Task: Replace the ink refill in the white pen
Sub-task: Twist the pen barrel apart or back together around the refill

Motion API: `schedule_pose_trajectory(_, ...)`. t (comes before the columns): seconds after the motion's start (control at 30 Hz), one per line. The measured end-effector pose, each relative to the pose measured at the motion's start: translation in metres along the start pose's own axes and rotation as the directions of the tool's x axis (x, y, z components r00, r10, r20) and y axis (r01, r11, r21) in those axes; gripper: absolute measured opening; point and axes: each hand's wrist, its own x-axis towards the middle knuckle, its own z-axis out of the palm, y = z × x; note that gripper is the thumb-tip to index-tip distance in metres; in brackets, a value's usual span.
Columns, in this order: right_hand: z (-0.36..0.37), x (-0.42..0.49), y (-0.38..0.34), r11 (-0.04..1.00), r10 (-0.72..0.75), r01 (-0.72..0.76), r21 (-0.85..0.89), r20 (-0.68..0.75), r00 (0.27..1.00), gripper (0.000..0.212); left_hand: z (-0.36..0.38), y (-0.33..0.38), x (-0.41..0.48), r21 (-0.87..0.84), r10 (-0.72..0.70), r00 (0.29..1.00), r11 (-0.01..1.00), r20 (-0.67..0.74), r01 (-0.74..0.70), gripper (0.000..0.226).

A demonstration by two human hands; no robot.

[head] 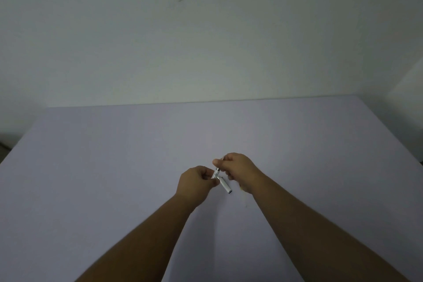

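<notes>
A: Holding what, exactly?

B: Two pieces of a white pen [223, 182], just below the middle of the frame, lifted over a pale lilac tabletop [114, 155]. The left hand [196, 179] has its grip closed on one white section, which sticks out toward the lower right and ends in a dark tip. The right hand [238, 168] is closed on a second, slimmer piece that angles up toward its thumb. The two pieces meet or cross between the hands; which it is, I cannot tell.

A: Is a refill in sight?

B: Too small to say. A faint yellowish speck shows just under the right hand, unidentifiable. Otherwise only bare forearms rising from the bottom edge and a plain wall above.

A: So which step is this?

B: Likely parting or joining the barrel halves. To do it well, I'd keep both pieces on one straight line, hold one hand steady, turn the other gently, and stay low over the tabletop so any small part that drops is caught.
</notes>
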Motion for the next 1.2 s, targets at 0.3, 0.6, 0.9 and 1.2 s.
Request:
schedule_pose_trajectory(0.3,-0.0021,-0.0048,-0.0072,0.997,0.002,-0.003,-0.071,-0.02,1.0,0.022,-0.004,0.0048,-0.0032,-0.009,-0.007,1.0,1.0,-0.001,0.007,0.011)
schedule_pose_trajectory(0.6,-0.003,-0.0077,-0.0077,0.997,0.042,-0.044,-0.068,-0.03,0.999,0.023,-0.0014,0.0064,-0.0043,0.03,-0.004,1.0,1.0,0.014,0.004,0.01)
schedule_pose_trajectory(0.9,-0.0042,-0.0079,-0.0073,0.995,0.035,-0.037,-0.094,-0.031,0.999,0.023,0.0006,0.0045,-0.0046,0.019,0.004,1.0,1.0,0.0,-0.004,0.011)
schedule_pose_trajectory(1.2,-0.004,-0.0051,-0.0077,0.993,0.048,-0.054,-0.104,-0.056,0.997,0.029,0.0044,0.0027,0.0007,0.036,0.007,1.0,0.999,-0.02,-0.006,0.014)
